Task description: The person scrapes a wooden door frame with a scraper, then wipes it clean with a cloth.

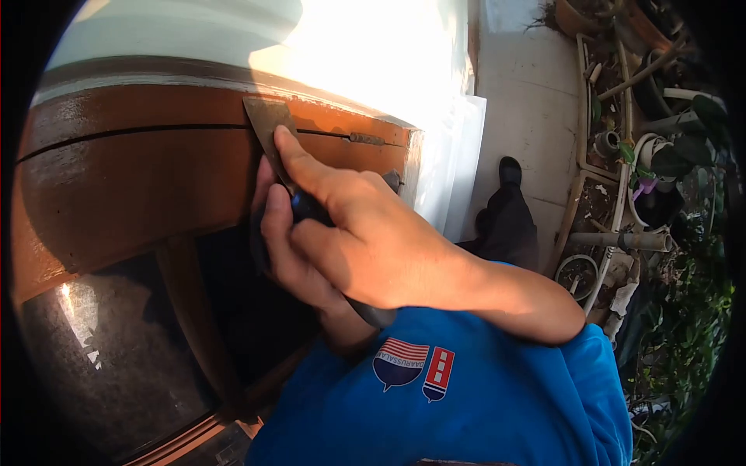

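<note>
My right hand (365,233) grips a putty knife (268,116) by its dark handle, with the index finger stretched along the metal blade. The blade's wide edge rests against the brown wooden frame (116,175), near the light moulding and across a long dark gap. Just below, my left hand (284,221) is close against the right one and mostly hidden by it. Its visible fingers are curled, and a dark shape shows beside them that I cannot make out.
A hinge (367,139) sits on the gap to the right. Dark glass panes (116,357) lie at lower left. White sheeting (466,155) hangs beside the frame. A tiled walkway (528,85) runs along planters (584,194), pots (576,276), a pipe (622,241) and leafy plants (691,311).
</note>
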The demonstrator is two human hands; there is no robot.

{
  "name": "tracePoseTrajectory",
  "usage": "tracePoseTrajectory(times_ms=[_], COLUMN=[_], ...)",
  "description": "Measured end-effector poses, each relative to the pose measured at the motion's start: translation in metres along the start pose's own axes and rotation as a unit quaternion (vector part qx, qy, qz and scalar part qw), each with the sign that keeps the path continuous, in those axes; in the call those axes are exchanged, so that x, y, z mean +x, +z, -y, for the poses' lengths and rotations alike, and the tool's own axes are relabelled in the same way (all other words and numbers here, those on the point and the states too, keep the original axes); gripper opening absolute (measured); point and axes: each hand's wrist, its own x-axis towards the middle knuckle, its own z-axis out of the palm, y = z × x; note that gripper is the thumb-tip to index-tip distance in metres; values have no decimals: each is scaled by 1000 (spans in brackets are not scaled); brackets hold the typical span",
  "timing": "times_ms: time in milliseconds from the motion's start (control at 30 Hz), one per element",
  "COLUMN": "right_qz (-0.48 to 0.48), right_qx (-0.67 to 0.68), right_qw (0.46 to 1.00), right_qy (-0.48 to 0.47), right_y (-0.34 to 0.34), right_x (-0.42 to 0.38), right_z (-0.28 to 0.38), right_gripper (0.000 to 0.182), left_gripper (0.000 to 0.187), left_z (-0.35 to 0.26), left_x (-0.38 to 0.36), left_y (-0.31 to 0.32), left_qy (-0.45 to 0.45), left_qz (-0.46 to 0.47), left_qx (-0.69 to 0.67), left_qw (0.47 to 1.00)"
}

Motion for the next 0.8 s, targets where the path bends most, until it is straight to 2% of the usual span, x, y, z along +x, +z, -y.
tracePoseTrajectory(times_ms=[33, 100, 167, 267, 433, 533, 800], right_qz=[4, 98, 64, 23, 50, 27, 41], right_qx=[2, 20, 22, -4, 21, 9, 71], right_qw=[1000, 987, 992, 999, 993, 997, 991], right_qy=[9, 127, 108, 47, 100, 65, 104], right_y=[-1, -17, -11, -4, -8, -5, 2], right_x=[6, 12, 7, 5, 10, 4, 9], right_z=[4, 25, 18, 10, 19, 18, 14], right_gripper=[73, 72, 72, 72, 71, 70, 72], left_gripper=[27, 27, 29, 32, 37, 38, 40], left_z=[-12, -16, -10, -4, -19, -31, -25], left_x=[7, 6, 4, 9, 10, 5, 12], left_y=[-3, -4, -13, -9, 6, 19, 16], left_qy=[-47, -76, -77, -46, -42, -82, -70], left_qz=[16, 29, 66, 50, -52, -126, -129], left_qx=[9, 4, -22, -48, -18, 22, 37], left_qw=[999, 997, 995, 997, 998, 988, 988])
